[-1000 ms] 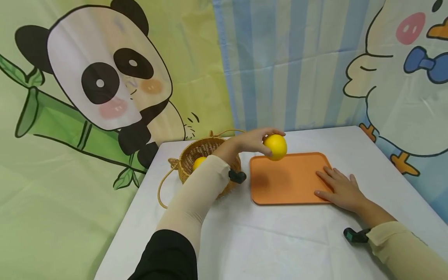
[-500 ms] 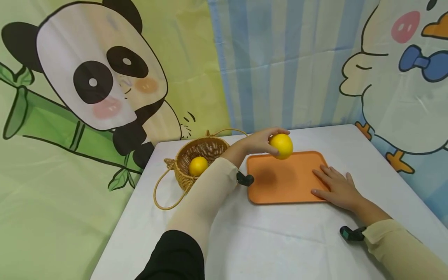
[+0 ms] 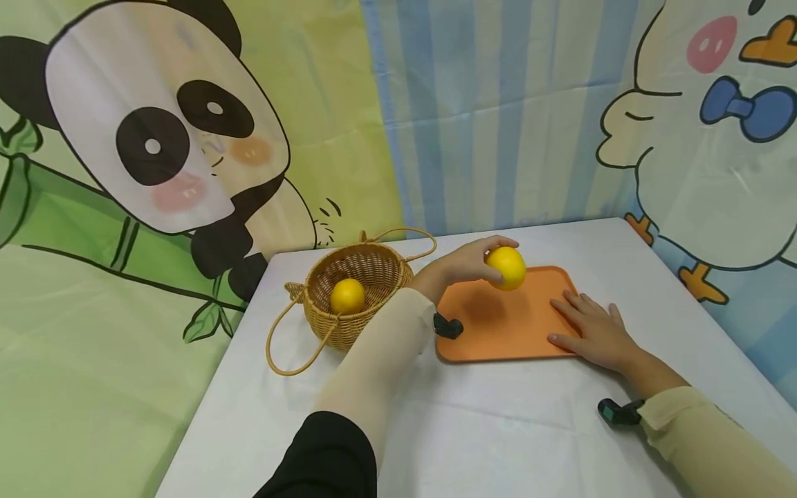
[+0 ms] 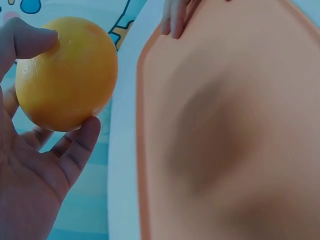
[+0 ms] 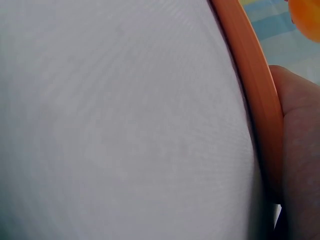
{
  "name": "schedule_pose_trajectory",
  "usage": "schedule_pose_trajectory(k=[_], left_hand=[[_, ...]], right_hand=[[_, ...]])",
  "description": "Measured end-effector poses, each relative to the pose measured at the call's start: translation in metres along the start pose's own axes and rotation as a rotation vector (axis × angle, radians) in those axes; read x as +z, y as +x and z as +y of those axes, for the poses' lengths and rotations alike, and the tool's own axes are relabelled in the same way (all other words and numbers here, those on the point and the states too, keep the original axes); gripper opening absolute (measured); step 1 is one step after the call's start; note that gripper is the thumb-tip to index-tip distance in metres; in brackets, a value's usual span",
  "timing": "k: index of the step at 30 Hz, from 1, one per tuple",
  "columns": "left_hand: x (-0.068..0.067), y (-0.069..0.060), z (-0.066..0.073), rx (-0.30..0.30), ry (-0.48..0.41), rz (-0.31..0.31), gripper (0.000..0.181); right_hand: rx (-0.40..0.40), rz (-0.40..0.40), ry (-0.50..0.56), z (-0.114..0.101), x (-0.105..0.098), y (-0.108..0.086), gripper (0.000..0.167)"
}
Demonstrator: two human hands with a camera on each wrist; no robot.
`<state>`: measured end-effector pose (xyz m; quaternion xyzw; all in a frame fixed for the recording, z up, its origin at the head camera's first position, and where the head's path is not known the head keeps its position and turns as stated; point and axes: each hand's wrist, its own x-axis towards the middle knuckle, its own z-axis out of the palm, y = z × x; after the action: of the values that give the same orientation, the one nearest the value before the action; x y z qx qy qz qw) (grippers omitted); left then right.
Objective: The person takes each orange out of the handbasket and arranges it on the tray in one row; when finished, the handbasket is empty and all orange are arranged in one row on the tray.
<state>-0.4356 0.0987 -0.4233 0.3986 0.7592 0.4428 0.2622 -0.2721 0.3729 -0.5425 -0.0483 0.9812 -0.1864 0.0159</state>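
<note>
In the head view my left hand (image 3: 463,264) grips a yellow-orange orange (image 3: 507,268) above the back part of an orange tray (image 3: 510,332). The left wrist view shows the thumb and fingers (image 4: 82,147) around the same fruit, with a blurred shadow on the tray below. My right hand (image 3: 594,333) rests on the tray's right end, fingers spread fairly straight. From the right wrist, its thumb (image 5: 300,107) lies along the tray's rim (image 5: 255,85). A second orange (image 3: 347,297) lies inside a woven basket (image 3: 330,332), left of my left forearm.
The basket's two loop handles flop outward, the front one (image 3: 289,370) onto the white table (image 3: 486,429). A cartoon-printed curtain (image 3: 461,124) hangs behind the table. A dark wrist-worn device (image 3: 619,413) sits at my right sleeve.
My left hand has carried the orange a little right over the tray, uncovering the basket and the second orange. The head view has shifted slightly; the right hand stays on the tray.
</note>
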Motion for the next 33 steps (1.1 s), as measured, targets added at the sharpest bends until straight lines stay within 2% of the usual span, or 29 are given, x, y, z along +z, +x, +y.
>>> schedule_pose_trajectory(k=[10, 18, 25, 33], left_hand=[[0.025, 0.020, -0.020, 0.004, -0.031, 0.072, 0.075], [0.043, 0.026, -0.029, -0.072, -0.042, 0.158, 0.076], [0.057, 0.035, -0.040, -0.113, -0.032, 0.196, 0.071], [0.070, 0.045, -0.046, -0.114, -0.004, 0.240, 0.068]], right_hand=[[0.007, 0.001, -0.005, -0.001, 0.003, 0.003, 0.098], [0.008, 0.011, -0.005, 0.000, 0.003, 0.003, 0.097], [0.015, 0.011, -0.008, 0.000, 0.002, 0.002, 0.095], [0.000, 0.024, -0.020, -0.002, 0.001, 0.000, 0.092]])
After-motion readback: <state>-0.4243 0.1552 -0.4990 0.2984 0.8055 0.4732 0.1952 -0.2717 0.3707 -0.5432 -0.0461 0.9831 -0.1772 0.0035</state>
